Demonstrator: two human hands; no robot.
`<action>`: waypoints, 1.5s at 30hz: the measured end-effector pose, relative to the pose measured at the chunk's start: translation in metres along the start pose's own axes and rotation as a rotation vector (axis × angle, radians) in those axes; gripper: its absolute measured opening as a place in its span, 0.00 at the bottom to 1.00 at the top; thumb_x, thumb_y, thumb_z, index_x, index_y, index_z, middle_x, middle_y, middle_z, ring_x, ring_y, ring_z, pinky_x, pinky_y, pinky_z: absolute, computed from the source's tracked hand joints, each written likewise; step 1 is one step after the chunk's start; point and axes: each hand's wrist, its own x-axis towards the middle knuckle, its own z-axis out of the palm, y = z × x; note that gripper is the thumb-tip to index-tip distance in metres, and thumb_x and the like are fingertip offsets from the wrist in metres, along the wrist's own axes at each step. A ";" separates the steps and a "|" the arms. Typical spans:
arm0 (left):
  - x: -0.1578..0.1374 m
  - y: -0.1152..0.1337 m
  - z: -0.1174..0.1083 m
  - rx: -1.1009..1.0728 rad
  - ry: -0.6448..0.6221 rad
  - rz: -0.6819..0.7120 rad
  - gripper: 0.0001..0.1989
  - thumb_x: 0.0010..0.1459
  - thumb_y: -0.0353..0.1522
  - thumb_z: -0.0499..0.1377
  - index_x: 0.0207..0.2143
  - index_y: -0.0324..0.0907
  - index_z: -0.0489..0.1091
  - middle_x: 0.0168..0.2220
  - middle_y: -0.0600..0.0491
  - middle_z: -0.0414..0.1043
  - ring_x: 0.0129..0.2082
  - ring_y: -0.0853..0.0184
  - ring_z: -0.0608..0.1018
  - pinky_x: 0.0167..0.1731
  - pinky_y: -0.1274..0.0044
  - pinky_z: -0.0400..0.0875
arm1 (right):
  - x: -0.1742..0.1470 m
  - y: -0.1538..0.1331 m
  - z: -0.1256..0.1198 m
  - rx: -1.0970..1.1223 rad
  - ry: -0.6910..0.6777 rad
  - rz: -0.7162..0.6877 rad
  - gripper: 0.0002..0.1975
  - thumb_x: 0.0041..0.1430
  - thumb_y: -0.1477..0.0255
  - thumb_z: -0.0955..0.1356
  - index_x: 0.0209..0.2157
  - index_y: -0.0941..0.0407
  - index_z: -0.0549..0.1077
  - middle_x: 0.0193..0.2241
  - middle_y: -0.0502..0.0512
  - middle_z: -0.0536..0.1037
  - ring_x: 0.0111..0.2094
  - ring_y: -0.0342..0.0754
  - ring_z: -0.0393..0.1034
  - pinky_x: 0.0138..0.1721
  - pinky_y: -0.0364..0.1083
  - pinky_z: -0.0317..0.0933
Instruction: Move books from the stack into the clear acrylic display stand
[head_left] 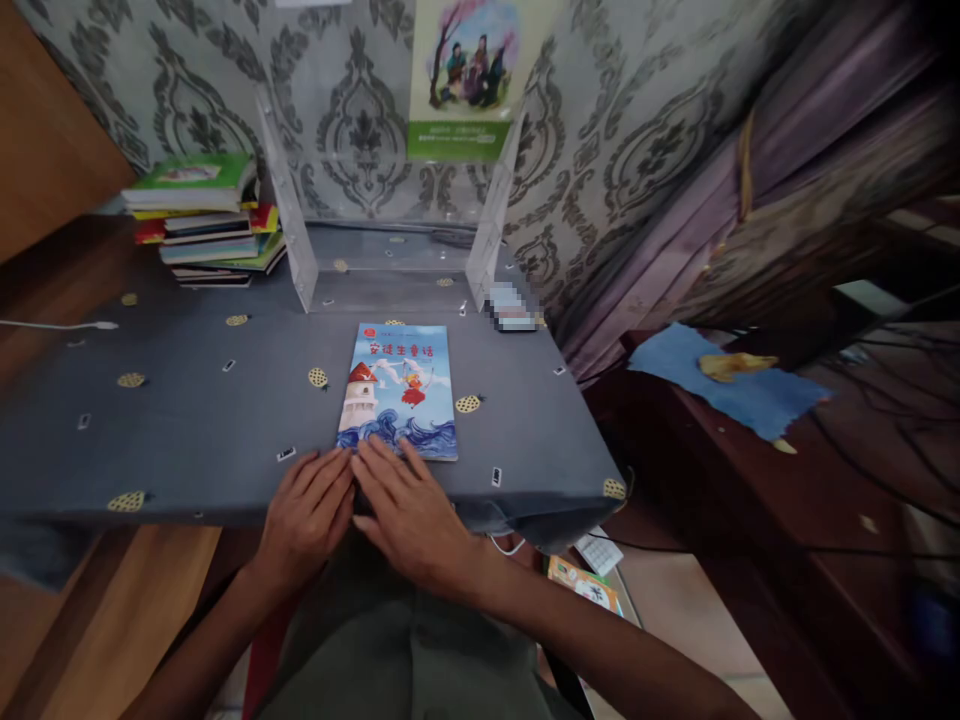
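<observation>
A closed picture book [401, 390] lies flat on the grey tablecloth, its blue cover showing a white tower with a red roof, waves and a figure in red. My right hand [409, 510] rests with fingers stretched out, their tips over the book's lower edge. Beside it, my left hand [311, 510] lies palm down at the table's front edge, fingertips close to the book's lower left corner. Whether the left fingertips touch the cover I cannot tell. Neither hand grips anything.
Behind the book stands a clear acrylic stand [292, 215]. A stack of books [199, 220] is at the back left, and a white cable [60, 325] lies at the left. A blurred-out flat object [514, 307] is at the right. A blue cloth [667, 365] covers part of a dark side surface.
</observation>
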 end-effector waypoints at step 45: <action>0.188 -0.077 0.123 -0.169 -0.466 -0.094 0.23 0.71 0.36 0.45 0.64 0.38 0.63 0.67 0.41 0.61 0.68 0.57 0.63 0.67 0.59 0.53 | -0.072 0.054 -0.013 0.052 0.222 0.164 0.24 0.66 0.80 0.62 0.63 0.60 0.66 0.58 0.64 0.74 0.62 0.55 0.67 0.58 0.57 0.70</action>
